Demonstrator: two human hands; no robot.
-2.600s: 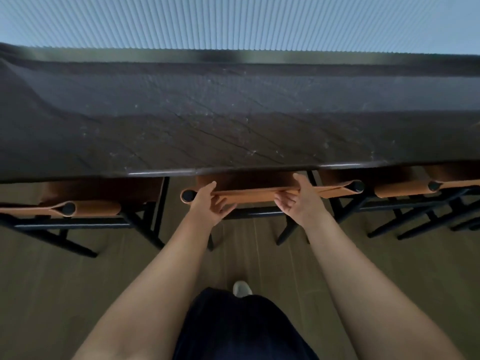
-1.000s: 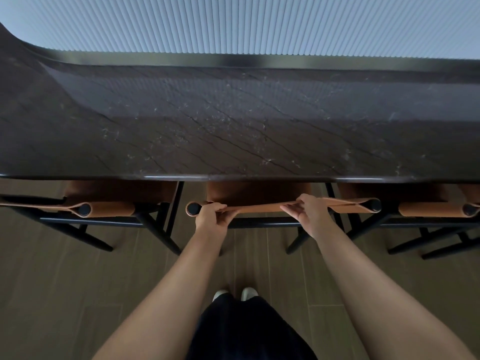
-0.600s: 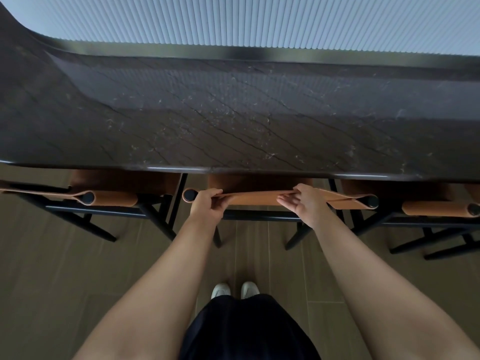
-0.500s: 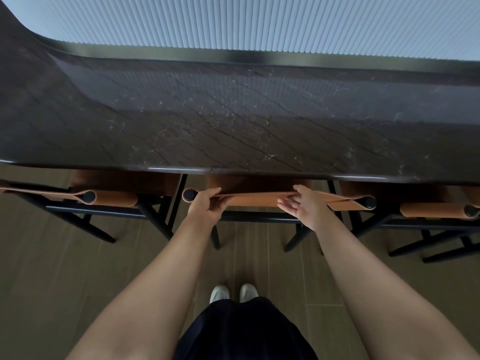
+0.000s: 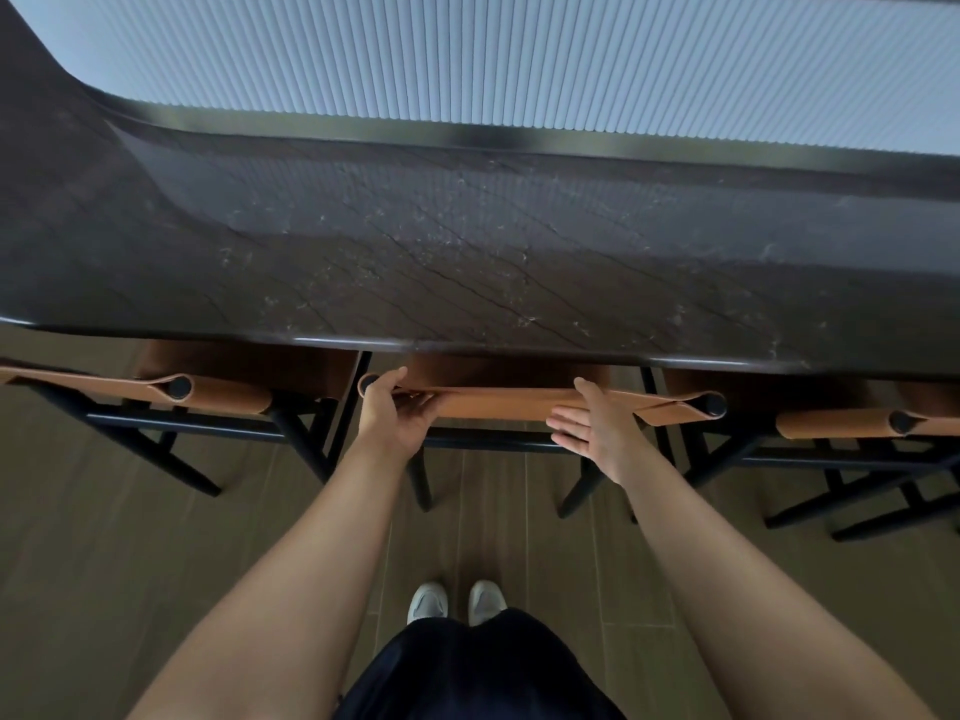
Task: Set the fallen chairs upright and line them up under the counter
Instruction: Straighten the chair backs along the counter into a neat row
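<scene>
Fingers (image 5: 566, 426) of my right hand (image 5: 597, 431) are straight and spread, with only the thumb over the top edge of the tan leather sling backrest (image 5: 509, 402). Half a second ago they were curled round that strap. My left hand (image 5: 389, 418) still grips the backrest's left end, thumb on top and fingers tucked beneath.

I read this as letting go: the black-framed middle chair (image 5: 493, 368) stands upright, its seat pushed under the dark veined stone counter (image 5: 467, 252), so this one looks placed. Just beside it, the matching left chair (image 5: 223, 397) and matching right chair (image 5: 831, 423) stand upright too, seats under the same edge and backrests roughly in one line. A further strap at the far right edge may belong to a fourth chair, but it is cropped too tightly for me to say.

No box, bin or tray shows anywhere. The nearest thing to a holder is the space beneath the counter, and it holds those chair seats.

Beyond that lie the brown wood-plank floor (image 5: 104, 563), my white shoes (image 5: 428, 600) and a pale ribbed wall panel (image 5: 519, 54) behind the counter.
</scene>
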